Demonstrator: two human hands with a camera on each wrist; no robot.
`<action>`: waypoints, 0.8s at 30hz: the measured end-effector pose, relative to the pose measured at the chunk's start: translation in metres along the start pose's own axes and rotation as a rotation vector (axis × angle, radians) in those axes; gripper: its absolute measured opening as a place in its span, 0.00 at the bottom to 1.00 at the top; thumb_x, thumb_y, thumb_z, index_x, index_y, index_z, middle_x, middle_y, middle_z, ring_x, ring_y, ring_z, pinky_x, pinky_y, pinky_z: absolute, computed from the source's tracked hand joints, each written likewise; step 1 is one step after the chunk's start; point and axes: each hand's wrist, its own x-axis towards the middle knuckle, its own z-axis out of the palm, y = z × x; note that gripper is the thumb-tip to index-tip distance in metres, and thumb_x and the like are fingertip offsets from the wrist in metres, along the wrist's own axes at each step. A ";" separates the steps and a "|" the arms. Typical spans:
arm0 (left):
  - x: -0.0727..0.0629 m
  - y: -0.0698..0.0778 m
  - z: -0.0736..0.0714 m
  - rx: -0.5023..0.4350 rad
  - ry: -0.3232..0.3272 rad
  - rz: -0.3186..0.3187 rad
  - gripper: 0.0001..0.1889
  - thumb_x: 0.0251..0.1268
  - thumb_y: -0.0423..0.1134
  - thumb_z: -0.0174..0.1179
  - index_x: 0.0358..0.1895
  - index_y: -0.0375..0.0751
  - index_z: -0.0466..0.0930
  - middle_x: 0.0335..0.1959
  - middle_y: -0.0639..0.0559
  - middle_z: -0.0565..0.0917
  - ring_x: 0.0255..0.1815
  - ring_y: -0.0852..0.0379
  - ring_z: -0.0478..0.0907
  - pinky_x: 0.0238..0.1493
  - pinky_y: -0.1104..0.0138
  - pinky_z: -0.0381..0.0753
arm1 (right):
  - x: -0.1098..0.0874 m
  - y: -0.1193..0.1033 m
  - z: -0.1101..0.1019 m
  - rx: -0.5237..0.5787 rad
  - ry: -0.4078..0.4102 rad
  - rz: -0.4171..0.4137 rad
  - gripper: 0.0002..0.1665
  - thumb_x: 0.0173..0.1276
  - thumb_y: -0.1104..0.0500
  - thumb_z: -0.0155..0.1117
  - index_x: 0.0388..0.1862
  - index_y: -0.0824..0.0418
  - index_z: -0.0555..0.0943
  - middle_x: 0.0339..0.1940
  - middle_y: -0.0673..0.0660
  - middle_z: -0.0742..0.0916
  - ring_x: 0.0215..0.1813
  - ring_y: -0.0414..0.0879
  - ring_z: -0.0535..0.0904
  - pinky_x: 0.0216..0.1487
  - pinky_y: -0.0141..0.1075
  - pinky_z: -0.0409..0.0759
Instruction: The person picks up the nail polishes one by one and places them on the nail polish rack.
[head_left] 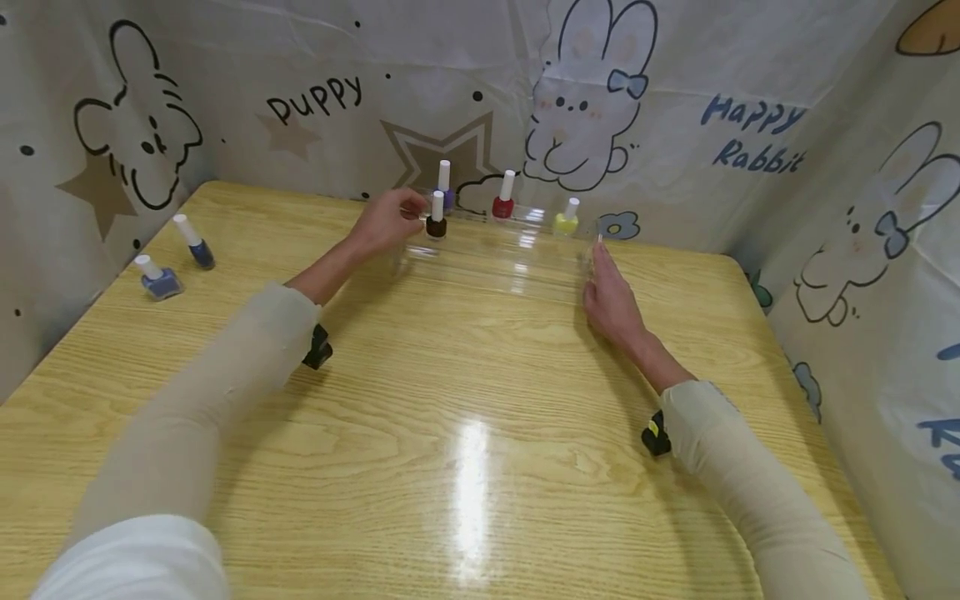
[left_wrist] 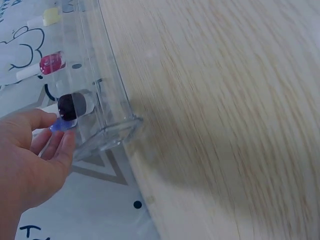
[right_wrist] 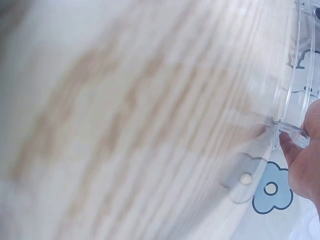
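A clear stepped display rack (head_left: 480, 262) stands at the table's back edge. On it are nail polish bottles: dark (head_left: 437, 225), purple (head_left: 448, 198), red (head_left: 503, 206) and yellow (head_left: 567, 222), all with white caps. My left hand (head_left: 386, 223) is at the rack's left end, its thumb and fingers apart. In the left wrist view the thumb (left_wrist: 42, 119) overlaps the dark bottle (left_wrist: 70, 106) near its cap, with the purple bottle (left_wrist: 62, 124) showing beyond. The right hand (head_left: 615, 304) grips the rack's right end panel (right_wrist: 292, 131) between thumb and finger.
Two blue nail polish bottles (head_left: 162, 283) stand at the table's left side. A printed cloth (head_left: 450, 75) hangs along the back and sides. The wooden table (head_left: 480, 375) lies in front of the rack, with a bright reflection on it.
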 end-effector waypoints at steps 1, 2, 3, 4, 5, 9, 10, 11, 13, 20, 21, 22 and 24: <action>-0.002 0.000 -0.003 -0.003 0.002 0.010 0.19 0.69 0.26 0.53 0.62 0.25 0.74 0.59 0.32 0.76 0.60 0.39 0.74 0.60 0.54 0.74 | 0.000 0.000 0.000 0.001 -0.001 -0.001 0.38 0.73 0.70 0.45 0.78 0.75 0.46 0.79 0.71 0.54 0.79 0.61 0.49 0.76 0.47 0.49; -0.005 0.000 -0.006 -0.008 0.003 0.018 0.19 0.69 0.27 0.53 0.62 0.25 0.74 0.59 0.32 0.76 0.60 0.40 0.74 0.60 0.54 0.74 | 0.001 0.000 0.000 0.003 -0.002 0.000 0.38 0.73 0.70 0.45 0.78 0.75 0.45 0.79 0.71 0.54 0.79 0.61 0.48 0.76 0.47 0.48; -0.008 0.001 -0.009 -0.013 0.005 0.022 0.19 0.70 0.27 0.53 0.62 0.25 0.73 0.59 0.32 0.76 0.60 0.40 0.74 0.61 0.53 0.73 | 0.001 0.000 0.000 0.004 -0.005 0.003 0.38 0.73 0.70 0.45 0.78 0.75 0.45 0.79 0.70 0.53 0.79 0.61 0.48 0.77 0.46 0.48; -0.011 0.002 -0.012 -0.016 0.009 0.025 0.19 0.70 0.27 0.54 0.62 0.25 0.73 0.59 0.32 0.76 0.60 0.40 0.74 0.61 0.53 0.73 | 0.001 0.000 0.000 0.005 -0.005 0.004 0.38 0.73 0.71 0.45 0.78 0.75 0.45 0.79 0.70 0.53 0.79 0.61 0.48 0.77 0.46 0.48; -0.014 0.003 -0.015 -0.017 0.017 0.027 0.19 0.70 0.28 0.54 0.62 0.26 0.73 0.58 0.32 0.76 0.60 0.40 0.74 0.61 0.53 0.73 | 0.001 -0.001 0.000 0.007 -0.004 0.004 0.38 0.73 0.71 0.45 0.78 0.75 0.45 0.79 0.70 0.53 0.79 0.61 0.48 0.77 0.46 0.48; -0.027 0.003 -0.031 -0.012 0.055 0.029 0.19 0.71 0.29 0.55 0.63 0.27 0.73 0.57 0.32 0.77 0.59 0.40 0.74 0.60 0.52 0.73 | 0.001 -0.001 0.000 0.008 -0.001 0.005 0.38 0.73 0.71 0.45 0.78 0.75 0.45 0.79 0.70 0.53 0.79 0.61 0.49 0.76 0.47 0.49; -0.031 0.002 -0.035 -0.004 0.067 0.028 0.19 0.72 0.30 0.55 0.63 0.27 0.73 0.57 0.33 0.77 0.59 0.40 0.74 0.60 0.52 0.73 | 0.001 -0.002 0.000 0.006 0.001 0.003 0.38 0.73 0.71 0.45 0.78 0.75 0.45 0.79 0.70 0.54 0.79 0.62 0.49 0.76 0.48 0.49; -0.035 0.002 -0.039 0.002 0.080 0.027 0.19 0.72 0.30 0.55 0.63 0.28 0.73 0.57 0.33 0.77 0.59 0.40 0.75 0.60 0.52 0.73 | 0.001 -0.002 0.000 0.007 0.000 0.004 0.38 0.73 0.71 0.45 0.78 0.75 0.45 0.79 0.70 0.53 0.79 0.61 0.49 0.76 0.48 0.49; -0.044 -0.001 -0.049 0.010 0.103 0.015 0.20 0.72 0.32 0.55 0.65 0.29 0.72 0.57 0.33 0.77 0.59 0.40 0.74 0.59 0.52 0.73 | 0.002 -0.002 0.000 0.004 -0.004 0.004 0.38 0.74 0.71 0.45 0.79 0.75 0.45 0.80 0.70 0.53 0.79 0.61 0.48 0.76 0.47 0.49; -0.077 -0.010 -0.086 0.053 0.176 -0.044 0.22 0.74 0.37 0.56 0.67 0.33 0.72 0.58 0.36 0.78 0.58 0.44 0.75 0.53 0.60 0.76 | 0.002 -0.001 0.001 -0.009 -0.005 0.010 0.39 0.73 0.70 0.45 0.79 0.74 0.45 0.79 0.70 0.54 0.79 0.61 0.48 0.76 0.47 0.48; -0.082 -0.012 -0.092 0.062 0.186 -0.056 0.22 0.75 0.38 0.56 0.67 0.33 0.72 0.58 0.36 0.78 0.58 0.45 0.75 0.52 0.61 0.76 | 0.001 0.000 0.001 -0.010 -0.004 0.010 0.39 0.73 0.70 0.45 0.79 0.74 0.45 0.79 0.70 0.54 0.79 0.61 0.49 0.76 0.47 0.49; -0.087 -0.014 -0.097 0.071 0.196 -0.067 0.22 0.75 0.39 0.56 0.67 0.34 0.72 0.58 0.37 0.78 0.57 0.47 0.76 0.51 0.63 0.75 | 0.001 0.000 0.001 -0.010 -0.004 0.010 0.39 0.73 0.70 0.45 0.79 0.74 0.45 0.79 0.70 0.54 0.79 0.61 0.48 0.76 0.47 0.49; -0.096 -0.018 -0.107 0.087 0.220 -0.087 0.23 0.75 0.40 0.57 0.67 0.34 0.72 0.59 0.37 0.78 0.55 0.53 0.76 0.50 0.67 0.75 | 0.001 0.000 0.000 -0.011 0.000 0.006 0.39 0.73 0.70 0.45 0.79 0.74 0.45 0.79 0.70 0.54 0.79 0.60 0.48 0.76 0.48 0.49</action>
